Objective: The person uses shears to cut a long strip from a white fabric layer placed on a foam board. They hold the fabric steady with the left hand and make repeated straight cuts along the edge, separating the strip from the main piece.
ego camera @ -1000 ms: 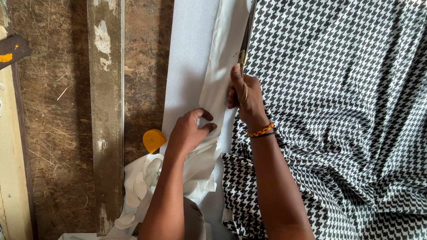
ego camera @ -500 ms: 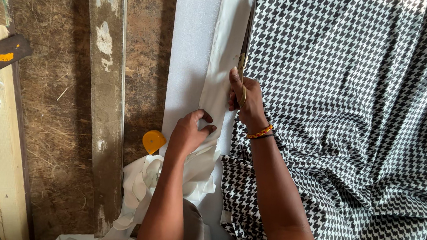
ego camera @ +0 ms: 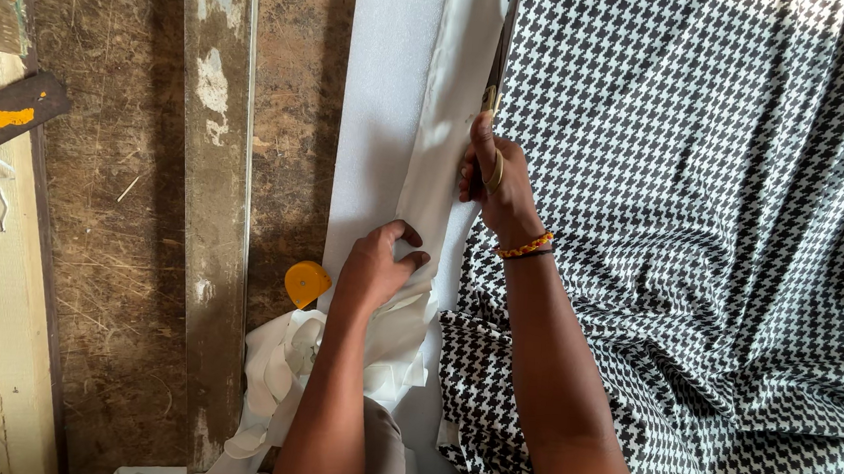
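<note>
Right hand (ego camera: 493, 178) gripping scissors (ego camera: 493, 84), cutting along houndstooth fabric (ego camera: 699, 237) edge. Left hand (ego camera: 380, 264) pinching white lining strip (ego camera: 437, 159) beside that fabric, keeping it taut (yellow tape measure (ego camera: 306, 283) lying left, on worn surface (ego camera: 118, 196)).

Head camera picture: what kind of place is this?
Probably a sewing or tailoring workshop. Houndstooth fabric and white cloth lie on a worn wooden table, and the right hand works scissors.

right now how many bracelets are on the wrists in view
2, both on the right wrist: an orange beaded bracelet and a thin dark band just below it. The left hand shows a bare wrist; undersides are hidden.
</note>
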